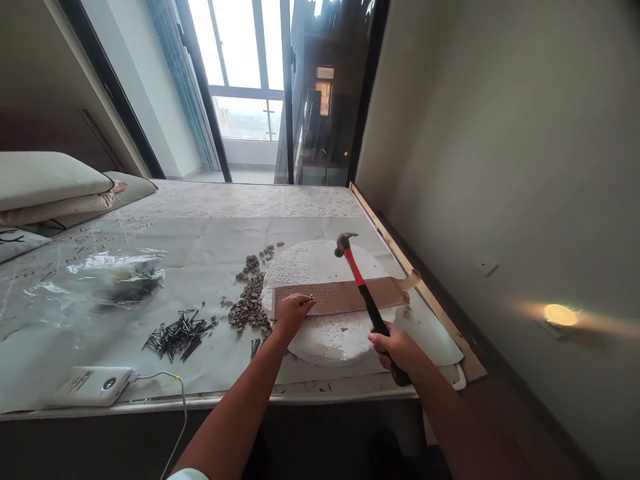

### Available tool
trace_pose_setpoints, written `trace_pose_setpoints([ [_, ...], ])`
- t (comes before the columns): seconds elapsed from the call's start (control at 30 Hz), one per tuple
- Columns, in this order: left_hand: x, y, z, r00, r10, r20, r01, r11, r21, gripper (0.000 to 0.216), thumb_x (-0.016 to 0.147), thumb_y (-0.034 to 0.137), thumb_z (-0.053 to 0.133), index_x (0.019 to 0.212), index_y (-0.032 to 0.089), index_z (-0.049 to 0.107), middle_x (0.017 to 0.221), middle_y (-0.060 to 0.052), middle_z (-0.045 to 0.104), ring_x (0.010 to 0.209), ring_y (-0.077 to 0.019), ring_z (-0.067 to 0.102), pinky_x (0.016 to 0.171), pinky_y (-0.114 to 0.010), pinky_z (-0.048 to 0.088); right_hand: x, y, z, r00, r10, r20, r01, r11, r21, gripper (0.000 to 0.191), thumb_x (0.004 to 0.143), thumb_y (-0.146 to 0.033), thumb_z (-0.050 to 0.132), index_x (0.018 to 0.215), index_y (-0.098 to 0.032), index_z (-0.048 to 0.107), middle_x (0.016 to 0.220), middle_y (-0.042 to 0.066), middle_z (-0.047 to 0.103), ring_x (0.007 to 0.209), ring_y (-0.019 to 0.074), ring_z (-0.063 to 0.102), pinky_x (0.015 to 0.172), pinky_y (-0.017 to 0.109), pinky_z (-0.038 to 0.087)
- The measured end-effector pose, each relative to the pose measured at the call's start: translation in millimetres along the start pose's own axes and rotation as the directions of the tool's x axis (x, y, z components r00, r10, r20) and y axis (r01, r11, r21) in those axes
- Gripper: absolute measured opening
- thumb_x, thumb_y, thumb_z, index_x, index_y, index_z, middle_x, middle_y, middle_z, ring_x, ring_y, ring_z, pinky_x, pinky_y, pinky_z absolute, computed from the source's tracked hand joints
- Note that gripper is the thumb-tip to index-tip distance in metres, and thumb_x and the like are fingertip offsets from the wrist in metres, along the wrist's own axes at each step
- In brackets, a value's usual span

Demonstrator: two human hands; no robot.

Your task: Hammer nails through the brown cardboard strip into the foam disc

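Note:
My right hand is wrapped round the dark grip of a claw hammer with a red and black handle. Its steel head is raised over a brown strip that looks like leather or card. Rows of small holes dot the left part of that strip. My left hand rests at the strip, thumb and fingers pinched on a nail, of which only a small tip shows. Beneath the strip is a round white foam slab with a rough, crumbly surface.
Left of the slab lie grey rubble bits and a pile of dark nails. A clear plastic bag and a white power bank with a cable sit further left. A wooden edge and a wall bound the right.

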State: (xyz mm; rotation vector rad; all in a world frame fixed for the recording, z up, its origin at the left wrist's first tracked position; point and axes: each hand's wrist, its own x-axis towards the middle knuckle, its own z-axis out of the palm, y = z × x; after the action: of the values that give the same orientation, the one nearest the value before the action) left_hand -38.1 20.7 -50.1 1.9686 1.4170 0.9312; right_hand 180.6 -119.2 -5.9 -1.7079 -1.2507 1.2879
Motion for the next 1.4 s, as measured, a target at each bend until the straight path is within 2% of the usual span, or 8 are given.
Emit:
trace_pose_setpoints([
  [0.07,-1,1,1,1.0,-0.011,0.025,0.011,1.0,0.009,0.019,0.075,0.034,0.061,0.077,0.02,0.074,0.08,-0.005,0.072,0.073,-0.0188,0.064,0.065,-0.026,0.047,-19,-4,3,0.995,-0.034,0.094,0.009,0.968,0.251,0.023,0.079,-0.041,0.05,0.083,-0.022,0.037,0.049,-0.012,0.033,0.032,0.0057,0.03,0.034,0.018,0.026],
  [0.13,-3,2,3,0.999,-0.011,0.052,0.011,1.0,0.003,0.02,0.076,0.034,0.059,0.077,0.02,0.074,0.079,-0.005,0.072,0.072,-0.0188,0.064,0.063,-0.026,0.047,-35,-6,5,0.983,-0.063,0.173,0.0,0.938,0.346,0.028,0.077,-0.044,0.054,0.082,-0.022,0.036,0.046,-0.013,0.032,0.031,0.0049,0.028,0.033,0.017,0.025],
  [0.4,-6,1,9,0.999,0.031,0.031,-0.034,0.996,0.087,0.019,0.076,0.031,0.059,0.074,0.019,0.074,0.075,-0.006,0.071,0.071,-0.0178,0.063,0.065,-0.026,0.045,-93,18,20,0.955,0.037,0.296,-0.133,0.941,0.313,0.029,0.076,-0.046,0.051,0.083,-0.021,0.038,0.033,-0.015,0.029,0.026,0.005,0.022,0.029,0.018,0.016],
  [0.5,-5,1,13,0.999,0.045,0.016,-0.046,0.993,0.11,0.018,0.076,0.031,0.059,0.076,0.02,0.074,0.078,-0.005,0.071,0.074,-0.0178,0.063,0.067,-0.026,0.044,-106,19,22,0.954,0.052,0.295,-0.141,0.946,0.29,0.027,0.076,-0.044,0.051,0.082,-0.021,0.038,0.032,-0.015,0.029,0.027,0.0043,0.019,0.031,0.018,0.013],
  [0.93,-4,4,16,0.999,0.035,-0.001,-0.034,0.987,0.159,0.018,0.077,0.029,0.058,0.069,0.021,0.072,0.077,-0.004,0.071,0.072,-0.0166,0.062,0.065,-0.025,0.041,-109,8,21,0.973,0.016,0.228,-0.084,0.953,0.29,0.023,0.075,-0.04,0.051,0.08,-0.021,0.04,0.033,-0.015,0.028,0.028,0.0044,0.019,0.032,0.019,0.016],
  [1.1,-5,3,17,1.0,0.018,0.001,-0.018,0.985,0.172,0.018,0.077,0.029,0.059,0.068,0.019,0.071,0.074,-0.005,0.07,0.07,-0.0174,0.062,0.061,-0.025,0.039,-111,-6,22,0.973,0.039,0.227,-0.105,0.952,0.287,0.021,0.076,-0.038,0.051,0.081,-0.021,0.04,0.036,-0.014,0.03,0.03,0.0043,0.022,0.033,0.017,0.02],
  [1.27,-7,0,18,0.999,0.05,0.019,-0.053,0.976,0.211,0.019,0.078,0.026,0.057,0.07,0.019,0.072,0.076,-0.005,0.07,0.071,-0.0165,0.061,0.063,-0.024,0.039,-99,-3,30,0.951,0.099,0.293,-0.169,0.959,0.226,0.017,0.072,-0.034,0.048,0.078,-0.021,0.039,0.032,-0.014,0.03,0.028,0.0056,0.022,0.032,0.018,0.019],
  [1.4,-8,-3,21,0.999,0.038,0.023,-0.042,0.966,0.255,0.019,0.078,0.027,0.058,0.068,0.02,0.072,0.078,-0.005,0.07,0.072,-0.0166,0.061,0.065,-0.025,0.039,-105,-2,27,0.975,0.071,0.211,-0.121,0.965,0.233,0.019,0.074,-0.037,0.048,0.081,-0.021,0.04,0.034,-0.014,0.029,0.029,0.0054,0.022,0.033,0.018,0.021],
])
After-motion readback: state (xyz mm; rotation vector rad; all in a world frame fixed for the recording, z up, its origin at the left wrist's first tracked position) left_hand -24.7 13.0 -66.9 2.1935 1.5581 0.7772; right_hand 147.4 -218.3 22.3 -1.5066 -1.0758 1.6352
